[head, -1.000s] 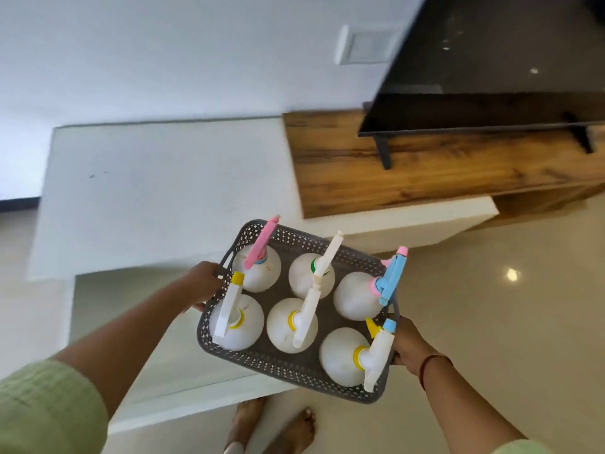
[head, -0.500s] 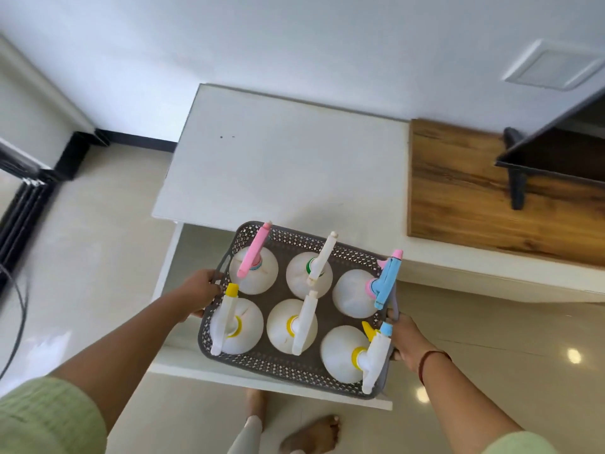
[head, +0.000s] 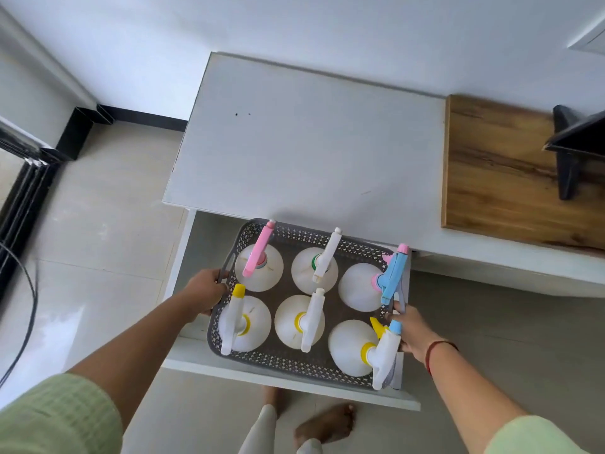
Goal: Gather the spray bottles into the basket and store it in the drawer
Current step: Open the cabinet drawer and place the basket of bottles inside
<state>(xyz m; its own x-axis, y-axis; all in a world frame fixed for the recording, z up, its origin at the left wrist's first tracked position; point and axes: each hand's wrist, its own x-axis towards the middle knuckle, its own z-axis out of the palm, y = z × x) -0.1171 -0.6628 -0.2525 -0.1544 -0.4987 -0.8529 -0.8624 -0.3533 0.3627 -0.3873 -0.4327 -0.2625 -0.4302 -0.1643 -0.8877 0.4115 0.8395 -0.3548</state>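
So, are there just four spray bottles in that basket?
No, the grey basket holds six spray bottles, standing in two rows of three.

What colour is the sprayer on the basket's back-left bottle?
Pink; the sprayer shows best in the head view.

Bottle-filled basket [head: 288,362] over open drawer [head: 196,358]

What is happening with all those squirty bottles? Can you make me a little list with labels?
Basket: grey, with holey walls, held over the open drawer
Inside: six white spray bottles, upright, in two rows of three
Left grip: hand curled round the left handle
Right grip: hand holding the right side
Resting on the drawer floor: cannot tell
Drawer shut: not yet
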